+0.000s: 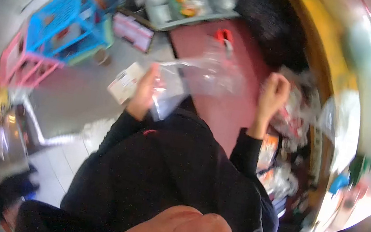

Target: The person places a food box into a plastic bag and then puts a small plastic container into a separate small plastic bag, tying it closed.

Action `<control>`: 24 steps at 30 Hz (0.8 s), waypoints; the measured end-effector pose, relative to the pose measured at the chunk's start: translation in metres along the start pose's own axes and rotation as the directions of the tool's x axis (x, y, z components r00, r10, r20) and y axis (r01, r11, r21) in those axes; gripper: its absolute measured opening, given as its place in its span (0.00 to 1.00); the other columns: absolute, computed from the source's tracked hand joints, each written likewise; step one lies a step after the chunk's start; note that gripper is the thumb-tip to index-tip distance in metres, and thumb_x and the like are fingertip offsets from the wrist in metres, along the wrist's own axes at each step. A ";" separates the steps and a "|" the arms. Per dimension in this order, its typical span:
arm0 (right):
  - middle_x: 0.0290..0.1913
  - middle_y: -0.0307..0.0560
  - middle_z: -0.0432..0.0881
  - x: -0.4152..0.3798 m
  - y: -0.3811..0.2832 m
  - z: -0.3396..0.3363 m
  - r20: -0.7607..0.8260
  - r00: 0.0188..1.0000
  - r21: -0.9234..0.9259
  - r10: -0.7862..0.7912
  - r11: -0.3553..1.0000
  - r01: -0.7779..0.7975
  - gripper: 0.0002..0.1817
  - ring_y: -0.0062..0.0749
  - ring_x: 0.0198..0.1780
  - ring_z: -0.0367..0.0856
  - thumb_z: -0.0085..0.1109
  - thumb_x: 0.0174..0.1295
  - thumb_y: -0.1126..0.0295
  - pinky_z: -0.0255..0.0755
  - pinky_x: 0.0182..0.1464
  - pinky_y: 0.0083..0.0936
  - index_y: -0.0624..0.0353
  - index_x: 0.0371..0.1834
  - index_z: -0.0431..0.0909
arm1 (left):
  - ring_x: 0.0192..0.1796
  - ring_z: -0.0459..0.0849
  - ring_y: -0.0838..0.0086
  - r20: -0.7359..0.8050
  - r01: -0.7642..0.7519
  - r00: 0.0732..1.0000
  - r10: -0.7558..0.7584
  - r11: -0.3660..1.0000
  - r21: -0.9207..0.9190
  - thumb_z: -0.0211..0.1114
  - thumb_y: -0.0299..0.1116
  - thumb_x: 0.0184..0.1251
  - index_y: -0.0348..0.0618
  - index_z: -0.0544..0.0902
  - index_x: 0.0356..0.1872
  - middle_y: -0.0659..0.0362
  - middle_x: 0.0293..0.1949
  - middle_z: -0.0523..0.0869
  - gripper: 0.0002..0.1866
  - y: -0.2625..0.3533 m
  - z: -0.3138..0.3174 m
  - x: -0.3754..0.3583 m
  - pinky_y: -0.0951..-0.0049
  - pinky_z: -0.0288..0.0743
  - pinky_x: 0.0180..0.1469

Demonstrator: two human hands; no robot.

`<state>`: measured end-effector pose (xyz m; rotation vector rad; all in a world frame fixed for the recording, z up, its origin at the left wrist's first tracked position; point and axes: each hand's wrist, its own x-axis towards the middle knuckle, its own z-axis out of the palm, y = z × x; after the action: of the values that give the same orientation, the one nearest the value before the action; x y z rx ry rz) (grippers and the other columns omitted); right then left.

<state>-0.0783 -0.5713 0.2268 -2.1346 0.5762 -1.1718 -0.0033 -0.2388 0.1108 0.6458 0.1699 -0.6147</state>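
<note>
My left hand (143, 91) is closed on a clear plastic bag (170, 92), which hangs at its right side in front of my dark top. A white card or flat box with print (124, 83) lies beside that hand on the grey surface. Raised over the right part of the maroon table, my right hand (273, 96) has its fingers curled together; what they hold, if anything, is too small to make out. Between the hands a thin clear plastic sheet or bag (215, 75) spreads over the maroon surface. Red-handled scissors (224, 38) lie just beyond it.
At the left stand a blue plastic basket (61, 18) and a pink one (25, 65). A pink-and-white box (133, 31) and a tray of small items (161, 23) are at the back. Crumpled plastic packets (297, 108) crowd the right edge, near a black bulky thing (271, 21).
</note>
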 end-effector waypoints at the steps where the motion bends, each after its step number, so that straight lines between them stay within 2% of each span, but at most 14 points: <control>1: 0.33 0.37 0.76 -0.002 -0.010 0.001 0.012 0.997 0.146 0.082 0.986 -0.083 0.06 0.17 0.35 0.71 0.57 0.62 0.70 0.67 0.39 0.17 0.60 0.34 0.76 | 0.39 0.76 0.81 0.040 -0.093 0.995 0.089 0.991 0.093 0.58 0.45 0.67 0.49 0.76 0.46 0.67 0.37 0.78 0.13 0.007 0.002 -0.002 0.79 0.71 0.42; 2: 0.30 0.35 0.75 -0.006 -0.021 0.003 0.028 0.994 0.207 0.103 0.972 -0.107 0.05 0.17 0.34 0.71 0.57 0.61 0.71 0.67 0.38 0.17 0.60 0.33 0.76 | 0.41 0.77 0.81 -0.249 -0.101 0.961 0.123 0.990 0.100 0.58 0.43 0.67 0.48 0.75 0.48 0.66 0.39 0.79 0.14 0.017 0.058 -0.017 0.81 0.70 0.44; 3: 0.30 0.35 0.74 -0.011 -0.021 0.006 0.026 1.000 0.140 0.004 0.990 -0.007 0.03 0.17 0.32 0.71 0.57 0.61 0.72 0.67 0.36 0.15 0.60 0.33 0.76 | 0.40 0.77 0.80 -0.231 -0.063 0.970 0.080 0.995 0.081 0.59 0.44 0.67 0.49 0.75 0.49 0.66 0.40 0.79 0.15 0.014 0.051 -0.015 0.81 0.70 0.44; 4: 0.30 0.35 0.75 -0.018 -0.033 0.010 0.068 0.997 0.233 0.031 0.971 -0.046 0.03 0.16 0.32 0.71 0.57 0.61 0.73 0.67 0.35 0.14 0.61 0.33 0.76 | 0.40 0.77 0.79 -0.222 -0.029 0.974 0.042 0.998 0.060 0.59 0.44 0.66 0.49 0.75 0.49 0.65 0.41 0.79 0.16 0.012 0.039 -0.011 0.80 0.71 0.44; 7: 0.30 0.36 0.76 -0.048 -0.059 0.025 0.344 0.930 0.399 0.131 0.876 -0.271 0.05 0.15 0.33 0.73 0.60 0.59 0.71 0.67 0.33 0.15 0.60 0.33 0.76 | 0.39 0.77 0.77 -0.075 0.025 0.997 -0.017 0.993 0.111 0.59 0.44 0.66 0.47 0.76 0.44 0.64 0.38 0.78 0.14 -0.002 0.045 -0.010 0.80 0.70 0.42; 8: 0.30 0.37 0.77 -0.060 -0.069 0.031 0.429 0.900 0.411 0.077 0.871 -0.270 0.08 0.17 0.33 0.74 0.63 0.56 0.68 0.68 0.32 0.17 0.59 0.33 0.76 | 0.39 0.77 0.77 -0.056 0.044 0.998 -0.037 0.991 0.129 0.59 0.44 0.66 0.47 0.76 0.44 0.64 0.38 0.78 0.14 -0.003 0.037 -0.005 0.80 0.70 0.42; 9: 0.30 0.39 0.77 -0.071 -0.078 0.036 0.512 0.859 0.426 0.017 0.863 -0.271 0.11 0.18 0.32 0.75 0.66 0.53 0.65 0.68 0.32 0.18 0.59 0.33 0.76 | 0.38 0.77 0.76 0.156 0.193 0.970 -0.187 0.981 -0.024 0.59 0.44 0.67 0.47 0.76 0.41 0.64 0.36 0.77 0.13 -0.003 0.023 0.003 0.79 0.70 0.40; 10: 0.30 0.40 0.77 -0.080 -0.083 0.039 0.537 0.840 0.439 -0.080 0.876 -0.197 0.14 0.22 0.32 0.75 0.68 0.50 0.62 0.69 0.31 0.20 0.58 0.33 0.76 | 0.37 0.77 0.76 0.374 0.364 0.881 -0.290 0.920 -0.146 0.58 0.44 0.68 0.46 0.76 0.37 0.64 0.34 0.76 0.12 -0.003 0.033 0.005 0.78 0.69 0.39; 11: 0.30 0.41 0.77 -0.088 -0.087 0.040 0.560 0.810 0.455 -0.177 0.882 -0.122 0.17 0.25 0.31 0.76 0.71 0.47 0.59 0.69 0.31 0.22 0.58 0.32 0.76 | 0.37 0.77 0.76 0.382 0.376 0.873 -0.303 0.917 -0.131 0.58 0.44 0.68 0.46 0.76 0.37 0.64 0.34 0.76 0.12 -0.007 0.042 0.003 0.78 0.69 0.39; 13: 0.29 0.42 0.76 -0.100 -0.094 0.038 0.652 0.726 0.472 -0.221 0.867 -0.160 0.20 0.30 0.30 0.75 0.72 0.44 0.57 0.69 0.31 0.26 0.57 0.31 0.75 | 0.36 0.75 0.79 -0.029 0.100 0.995 -0.095 0.945 0.311 0.56 0.45 0.69 0.46 0.74 0.32 0.65 0.31 0.74 0.13 -0.010 0.107 -0.023 0.79 0.67 0.35; 14: 0.29 0.42 0.75 -0.104 -0.094 0.038 0.615 0.751 0.440 -0.240 0.895 -0.075 0.19 0.31 0.30 0.74 0.72 0.45 0.59 0.68 0.30 0.26 0.58 0.31 0.74 | 0.37 0.77 0.79 0.122 -0.022 0.992 -0.025 0.929 0.371 0.55 0.45 0.69 0.45 0.76 0.35 0.64 0.33 0.76 0.14 -0.012 0.111 -0.027 0.79 0.69 0.36; 18: 0.28 0.42 0.74 -0.103 -0.073 0.046 0.536 0.819 0.495 -0.204 0.862 -0.109 0.16 0.30 0.29 0.74 0.70 0.46 0.64 0.68 0.31 0.26 0.59 0.32 0.73 | 0.39 0.78 0.78 0.029 0.022 0.999 -0.032 0.955 0.297 0.58 0.39 0.68 0.42 0.77 0.39 0.62 0.36 0.78 0.10 -0.012 0.099 -0.009 0.79 0.72 0.40; 20: 0.27 0.42 0.75 -0.098 -0.066 0.041 0.637 0.762 0.509 -0.116 0.806 -0.302 0.13 0.29 0.27 0.72 0.68 0.47 0.68 0.67 0.31 0.26 0.59 0.31 0.73 | 0.42 0.79 0.76 0.135 -0.056 0.991 0.005 0.926 0.374 0.61 0.32 0.65 0.40 0.77 0.43 0.61 0.39 0.80 0.10 -0.003 0.080 0.000 0.77 0.74 0.46; 24: 0.27 0.42 0.75 -0.092 -0.065 0.037 0.650 0.753 0.496 -0.097 0.806 -0.324 0.12 0.29 0.26 0.72 0.67 0.48 0.70 0.67 0.30 0.27 0.59 0.31 0.73 | 0.39 0.80 0.75 0.051 -0.176 0.983 0.175 0.831 0.528 0.64 0.27 0.62 0.39 0.77 0.42 0.61 0.36 0.80 0.09 0.007 0.062 0.003 0.76 0.76 0.45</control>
<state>-0.0891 -0.4557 0.2035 -1.7425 0.0031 -0.3675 0.0008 -0.2741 0.1627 1.1871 -0.0692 -0.4814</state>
